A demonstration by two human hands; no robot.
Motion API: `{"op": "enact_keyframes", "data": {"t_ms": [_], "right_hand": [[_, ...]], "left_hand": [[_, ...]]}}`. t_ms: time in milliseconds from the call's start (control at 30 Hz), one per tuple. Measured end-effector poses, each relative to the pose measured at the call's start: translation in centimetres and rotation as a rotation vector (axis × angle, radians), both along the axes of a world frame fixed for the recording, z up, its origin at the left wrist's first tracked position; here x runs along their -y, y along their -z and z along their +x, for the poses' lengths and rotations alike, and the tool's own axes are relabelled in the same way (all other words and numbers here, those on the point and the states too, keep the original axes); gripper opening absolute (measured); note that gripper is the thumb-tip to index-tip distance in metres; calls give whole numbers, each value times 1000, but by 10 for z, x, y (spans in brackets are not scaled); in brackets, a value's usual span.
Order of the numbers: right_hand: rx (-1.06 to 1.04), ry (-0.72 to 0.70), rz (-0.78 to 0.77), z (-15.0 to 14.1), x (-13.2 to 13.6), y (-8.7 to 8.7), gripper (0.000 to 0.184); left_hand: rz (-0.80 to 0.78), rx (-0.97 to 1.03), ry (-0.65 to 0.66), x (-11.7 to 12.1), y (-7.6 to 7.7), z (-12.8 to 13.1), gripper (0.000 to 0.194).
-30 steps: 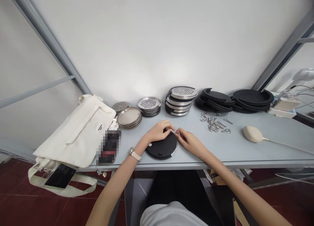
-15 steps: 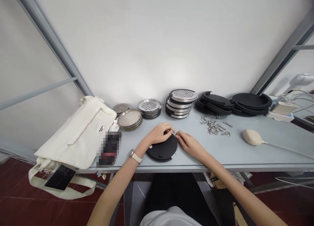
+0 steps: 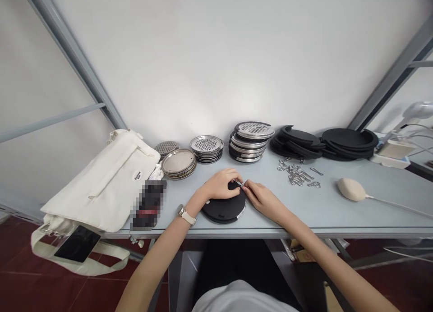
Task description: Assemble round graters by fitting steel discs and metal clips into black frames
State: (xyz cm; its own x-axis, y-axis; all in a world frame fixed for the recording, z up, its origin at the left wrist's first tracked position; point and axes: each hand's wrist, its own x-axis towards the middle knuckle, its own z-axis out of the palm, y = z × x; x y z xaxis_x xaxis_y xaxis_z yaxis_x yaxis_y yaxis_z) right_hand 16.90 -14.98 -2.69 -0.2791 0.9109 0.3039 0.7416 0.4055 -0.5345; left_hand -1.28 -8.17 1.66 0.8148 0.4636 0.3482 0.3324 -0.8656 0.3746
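Note:
A black round disc with a metal rim (image 3: 225, 208) lies flat near the table's front edge. My left hand (image 3: 221, 184) rests on its far edge with fingers curled and pinched. My right hand (image 3: 262, 197) meets it from the right. Both pinch a small metal clip (image 3: 240, 183) at the disc's upper rim. A watch sits on my left wrist.
Along the wall stand stacks of metal plates (image 3: 178, 162), perforated metal discs (image 3: 206, 147), assembled discs (image 3: 251, 140) and black rings (image 3: 348, 140). Loose metal clips (image 3: 297, 173) lie right of centre. A cream bulb with a cord (image 3: 352, 189) and a white bag (image 3: 108, 181) flank the table (image 3: 304, 213).
My hands have stayed on the disc's far rim, with only small finger shifts around the clip. The view has drifted slightly.

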Motion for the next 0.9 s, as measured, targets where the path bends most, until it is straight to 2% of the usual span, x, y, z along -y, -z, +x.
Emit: {"op": "enact_keyframes", "data": {"t_ms": [233, 567, 900], "right_hand": [[-1, -5, 16, 0, 0, 1, 19], [10, -6, 32, 0, 2, -2, 20], [35, 4, 46, 0, 1, -2, 18]], "left_hand": [[-5, 15, 10, -1, 2, 1, 21], [-95, 82, 16, -3, 5, 2, 24], [-87, 69, 14, -3, 6, 3, 26]]}}
